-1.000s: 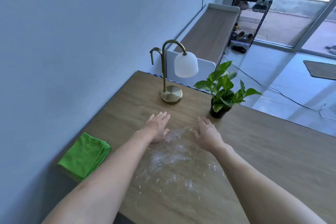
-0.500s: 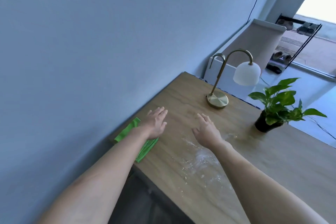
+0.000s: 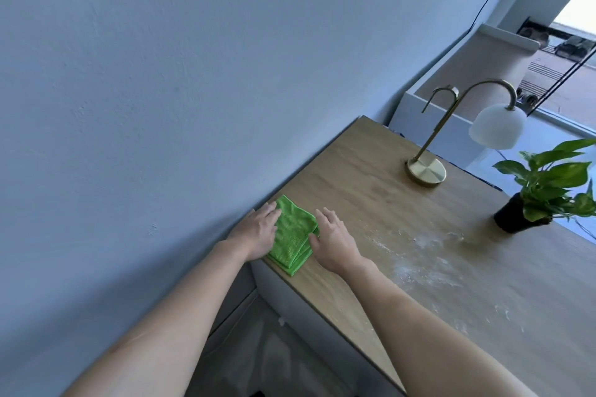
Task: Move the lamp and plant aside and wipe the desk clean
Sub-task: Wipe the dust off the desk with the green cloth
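A folded green cloth [image 3: 292,230] lies at the near left corner of the wooden desk [image 3: 364,190], against the wall. My left hand [image 3: 256,232] rests on the cloth's left edge with its fingers spread. My right hand [image 3: 333,240] touches the cloth's right edge, fingers apart; neither hand has closed on it. A brass lamp [image 3: 425,167] with a white shade stands at the desk's far end. A potted plant [image 3: 545,184] in a black pot stands to the lamp's right. White powder [image 3: 429,255] is smeared over the desk's middle.
A blue wall [image 3: 161,90] runs along the desk's left side. Beyond the desk stand a white cabinet [image 3: 448,126] and a shoe rack [image 3: 567,45] near a glass door. Below the desk's near edge the floor shows.
Both hands moved left from the powder patch to the green cloth and now rest on either side of it. The view swung left, so lamp and plant sit further right.
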